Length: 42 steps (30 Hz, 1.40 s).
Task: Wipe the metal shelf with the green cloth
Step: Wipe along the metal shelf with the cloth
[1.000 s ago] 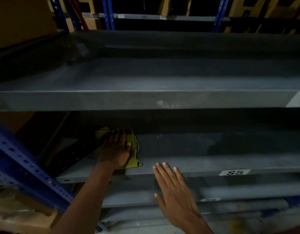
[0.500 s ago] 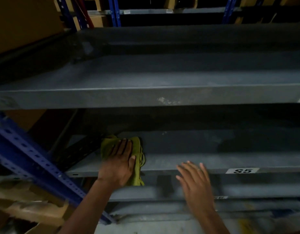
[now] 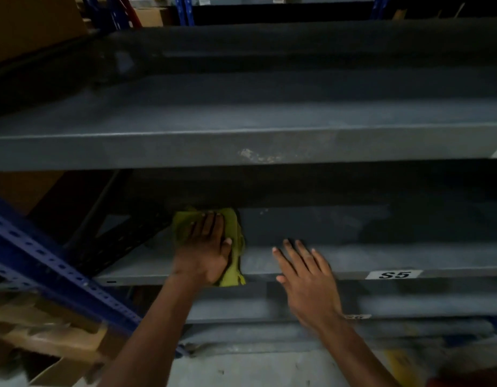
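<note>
The green cloth (image 3: 236, 241) lies on the grey metal shelf (image 3: 381, 255) marked S5, near its left end. My left hand (image 3: 204, 247) presses flat on the cloth, fingers pointing into the shelf and covering most of it. One corner of the cloth hangs over the shelf's front edge. My right hand (image 3: 306, 280) rests to the right of the cloth with fingers spread, fingertips on the shelf's front part, holding nothing.
A higher grey shelf (image 3: 241, 146) juts out above the S5 level. A blue perforated upright (image 3: 46, 263) slants at the left, with a dark brace (image 3: 116, 244) behind it. Cardboard boxes (image 3: 46, 336) sit at the lower left. Lower shelves lie below.
My left hand slid the cloth to the right along the shelf. My right hand moved up from below the edge until its fingertips reached the shelf front.
</note>
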Motion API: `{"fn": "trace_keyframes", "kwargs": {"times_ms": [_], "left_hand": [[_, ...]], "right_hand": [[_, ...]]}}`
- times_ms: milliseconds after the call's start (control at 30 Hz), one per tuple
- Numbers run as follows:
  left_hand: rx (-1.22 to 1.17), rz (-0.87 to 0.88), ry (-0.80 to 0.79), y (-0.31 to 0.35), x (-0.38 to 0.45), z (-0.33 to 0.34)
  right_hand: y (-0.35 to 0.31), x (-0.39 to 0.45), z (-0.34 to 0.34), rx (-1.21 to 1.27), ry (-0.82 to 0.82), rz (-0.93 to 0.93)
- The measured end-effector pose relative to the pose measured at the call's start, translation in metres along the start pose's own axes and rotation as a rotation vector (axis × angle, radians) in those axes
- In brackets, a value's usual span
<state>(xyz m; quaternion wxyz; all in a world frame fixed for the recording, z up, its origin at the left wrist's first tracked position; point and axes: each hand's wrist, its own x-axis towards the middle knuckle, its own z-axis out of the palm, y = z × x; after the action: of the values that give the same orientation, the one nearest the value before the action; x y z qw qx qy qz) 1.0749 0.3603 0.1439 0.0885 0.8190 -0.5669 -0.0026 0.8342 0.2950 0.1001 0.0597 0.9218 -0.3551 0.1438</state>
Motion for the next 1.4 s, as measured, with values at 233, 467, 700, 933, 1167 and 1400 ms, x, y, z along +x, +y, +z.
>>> {"fn": "trace_keyframes", "kwargs": {"times_ms": [233,467,700,933,1167,1400], "left_hand": [[0.005,0.105,-0.027,0.015,-0.023,-0.004],[0.021,0.05,-0.037,-0.025,-0.001,0.002],[0.063,-0.073,-0.06,-0.009,0.074,0.005],[0.077,-0.043,-0.079,0.03,0.069,0.014],[0.019,0.068,-0.077,0.033,0.013,0.011],[0.05,0.012,-0.026,0.039,-0.031,0.005]], "right_hand": [[0.001,0.001,-0.002,-0.017,0.034,-0.012],[0.006,0.001,0.004,-0.03,0.046,-0.046],[0.009,0.003,0.006,-0.023,0.041,-0.072],[0.01,0.002,0.004,0.023,0.007,-0.075],[0.009,0.002,-0.002,0.086,-0.042,-0.055],[0.008,0.002,-0.015,0.126,-0.094,-0.061]]}}
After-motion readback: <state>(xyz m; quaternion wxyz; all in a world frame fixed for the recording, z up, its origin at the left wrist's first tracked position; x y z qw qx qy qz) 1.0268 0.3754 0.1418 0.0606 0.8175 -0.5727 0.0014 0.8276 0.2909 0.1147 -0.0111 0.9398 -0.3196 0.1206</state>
